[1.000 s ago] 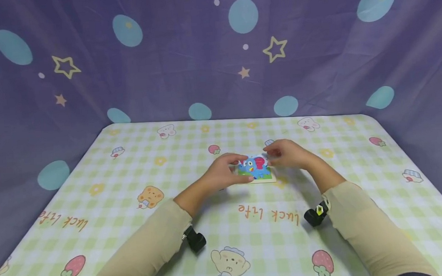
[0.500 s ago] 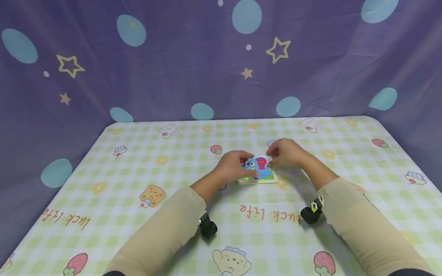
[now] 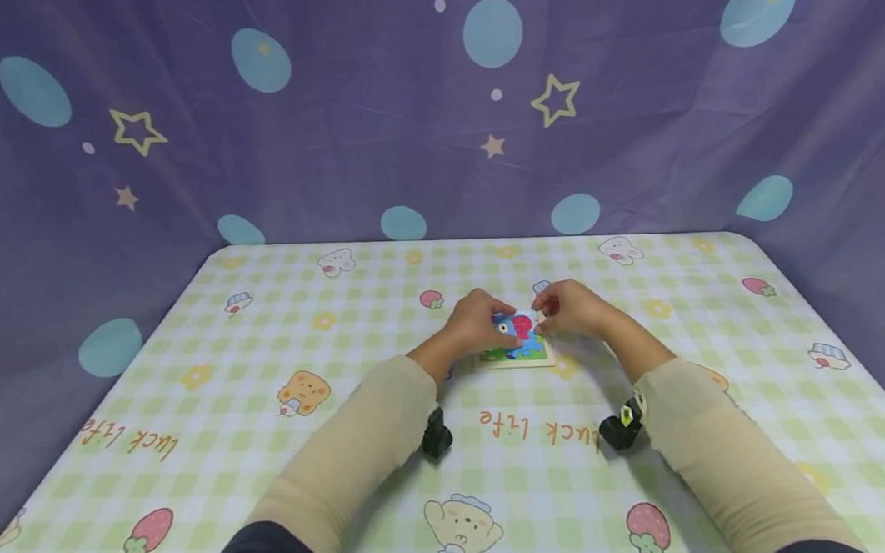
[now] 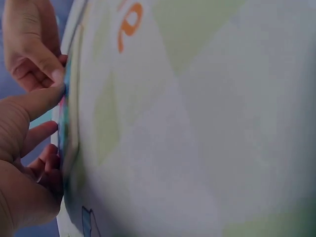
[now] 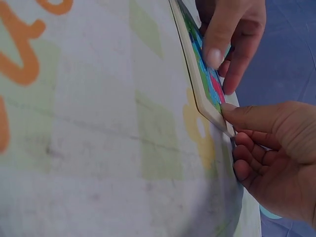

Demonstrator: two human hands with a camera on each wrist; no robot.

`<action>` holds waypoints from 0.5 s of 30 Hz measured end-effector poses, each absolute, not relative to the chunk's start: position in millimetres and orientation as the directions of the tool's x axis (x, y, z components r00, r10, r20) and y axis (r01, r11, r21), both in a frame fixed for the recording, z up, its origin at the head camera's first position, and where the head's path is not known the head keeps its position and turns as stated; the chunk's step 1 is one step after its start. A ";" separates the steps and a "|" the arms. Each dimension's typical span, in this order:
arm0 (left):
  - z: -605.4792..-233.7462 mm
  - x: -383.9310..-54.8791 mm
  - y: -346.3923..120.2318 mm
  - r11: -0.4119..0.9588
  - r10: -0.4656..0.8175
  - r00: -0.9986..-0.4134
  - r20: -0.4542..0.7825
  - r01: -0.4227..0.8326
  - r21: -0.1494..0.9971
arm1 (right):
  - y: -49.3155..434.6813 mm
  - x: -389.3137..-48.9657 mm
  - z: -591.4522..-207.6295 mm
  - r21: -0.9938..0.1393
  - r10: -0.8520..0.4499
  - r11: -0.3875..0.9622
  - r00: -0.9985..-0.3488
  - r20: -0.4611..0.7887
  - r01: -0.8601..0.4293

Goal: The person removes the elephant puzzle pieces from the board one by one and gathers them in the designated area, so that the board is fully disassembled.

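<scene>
A small wooden picture puzzle with a blue elephant and a pink ear lies flat on the table, its pale wooden edge showing in the right wrist view. My left hand reaches over its left part, thumb and fingers spread and touching the picture; they cover some of the elephant. At the right edge, my right hand pinches the puzzle's corner. In the right wrist view its thumb sits on top of that corner, with the other fingers curled beside the edge.
A green-and-white checked cloth with printed strawberries, bears and lettering covers the table. A purple curtain with stars and blue ovals hangs behind it. Small black cameras are strapped at both wrists.
My left hand has moved right and further over the puzzle, covering more of the picture. The right hand has closed in slightly on the right edge. The puzzle stays in place.
</scene>
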State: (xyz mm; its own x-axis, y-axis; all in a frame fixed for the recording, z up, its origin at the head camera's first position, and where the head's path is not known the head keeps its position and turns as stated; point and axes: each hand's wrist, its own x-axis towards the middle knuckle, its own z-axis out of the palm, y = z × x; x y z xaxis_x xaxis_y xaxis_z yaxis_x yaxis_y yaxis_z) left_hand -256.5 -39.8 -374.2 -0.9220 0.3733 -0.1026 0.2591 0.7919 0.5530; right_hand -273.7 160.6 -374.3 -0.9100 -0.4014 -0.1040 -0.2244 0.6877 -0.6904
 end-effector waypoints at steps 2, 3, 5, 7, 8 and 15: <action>-375.5 -256.9 -37.3 0.811 0.359 -0.929 -0.095 0.260 0.524 | 160.7 -273.9 -374.7 -0.702 -0.404 0.679 -0.908 -0.113 -0.215; -375.9 -257.2 -36.3 0.817 0.354 -0.931 -0.089 0.261 0.515 | 160.7 -273.9 -374.9 -0.706 -0.405 0.676 -0.907 -0.117 -0.211; -376.7 -257.6 -34.9 0.825 0.346 -0.935 -0.081 0.262 0.501 | 160.8 -274.0 -375.3 -0.708 -0.409 0.673 -0.905 -0.118 -0.212; -377.3 -257.8 -34.4 0.828 0.342 -0.937 -0.073 0.264 0.495 | 160.9 -273.7 -375.3 -0.710 -0.411 0.671 -0.904 -0.117 -0.214; -377.4 -257.7 -34.3 0.828 0.342 -0.937 -0.067 0.266 0.494 | 160.9 -273.5 -375.3 -0.712 -0.412 0.669 -0.904 -0.115 -0.214; -378.4 -255.8 -35.0 0.814 0.338 -0.941 -0.033 0.274 0.512 | 160.4 -272.5 -377.2 -0.765 -0.409 0.611 -0.909 -0.083 -0.205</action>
